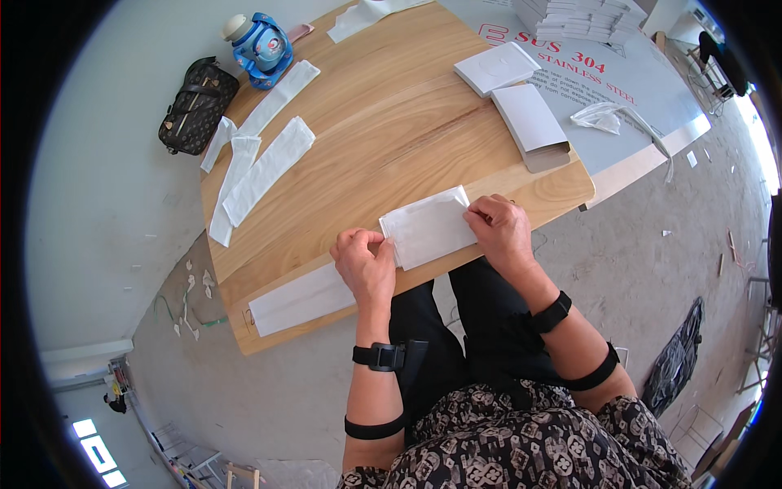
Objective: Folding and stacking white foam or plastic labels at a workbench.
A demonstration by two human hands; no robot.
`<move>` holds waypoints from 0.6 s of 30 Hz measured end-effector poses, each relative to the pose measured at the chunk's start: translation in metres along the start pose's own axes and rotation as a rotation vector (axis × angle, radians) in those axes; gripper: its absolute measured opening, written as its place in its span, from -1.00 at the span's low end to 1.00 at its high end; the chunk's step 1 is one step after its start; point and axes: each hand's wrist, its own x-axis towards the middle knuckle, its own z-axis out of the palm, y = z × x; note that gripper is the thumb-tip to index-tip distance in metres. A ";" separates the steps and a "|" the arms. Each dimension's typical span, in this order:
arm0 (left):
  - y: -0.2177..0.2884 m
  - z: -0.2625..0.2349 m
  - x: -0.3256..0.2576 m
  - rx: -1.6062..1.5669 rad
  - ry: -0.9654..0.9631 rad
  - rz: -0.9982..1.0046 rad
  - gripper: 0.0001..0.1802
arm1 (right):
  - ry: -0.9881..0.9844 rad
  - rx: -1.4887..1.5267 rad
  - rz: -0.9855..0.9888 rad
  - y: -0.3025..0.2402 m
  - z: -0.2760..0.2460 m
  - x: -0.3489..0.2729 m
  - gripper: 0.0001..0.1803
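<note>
A folded white sheet (430,228), thin and soft-looking, lies at the near edge of the wooden table, directly before me. My left hand (364,265) pinches its left end between thumb and fingers. At its right end, my right hand (499,230) pinches the upper corner, fingertips pressed together. A flat white strip (301,299) stretches from under my left hand toward the table's left corner; whether it joins the folded sheet is hidden. Two white boxes, a closed one (494,68) and another with an open end (529,121), sit beyond my right hand.
More white folded strips (269,171) lie on the table's left side, near a brown handbag (198,106) and a blue bottle (262,49). A printed grey sheet surface (562,73) adjoins at the far right, bearing clear plastic (599,116) and stacked white pieces (582,18).
</note>
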 end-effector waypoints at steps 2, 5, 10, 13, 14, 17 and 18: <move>-0.003 0.001 0.000 -0.008 0.011 0.003 -0.86 | 0.006 0.029 -0.001 -0.001 -0.001 -0.001 -0.89; -0.005 0.003 0.000 -0.026 0.029 0.004 -0.88 | 0.016 0.082 -0.043 0.000 -0.002 -0.002 -0.91; -0.006 0.005 -0.001 -0.012 0.042 0.023 -0.90 | 0.009 0.144 -0.020 0.002 -0.002 -0.004 -0.92; -0.007 0.006 -0.002 0.005 0.058 0.038 -0.91 | 0.001 0.109 -0.015 0.002 -0.003 -0.002 -0.91; -0.006 0.006 -0.002 0.023 0.061 0.030 -0.92 | 0.001 0.109 -0.016 0.002 -0.003 -0.002 -0.91; -0.004 0.007 -0.002 0.047 0.071 0.019 -0.93 | 0.008 0.100 0.007 0.002 -0.003 0.000 -0.91; -0.004 0.008 -0.002 0.053 0.077 0.015 -0.93 | -0.001 0.094 0.024 0.001 -0.004 0.000 -0.91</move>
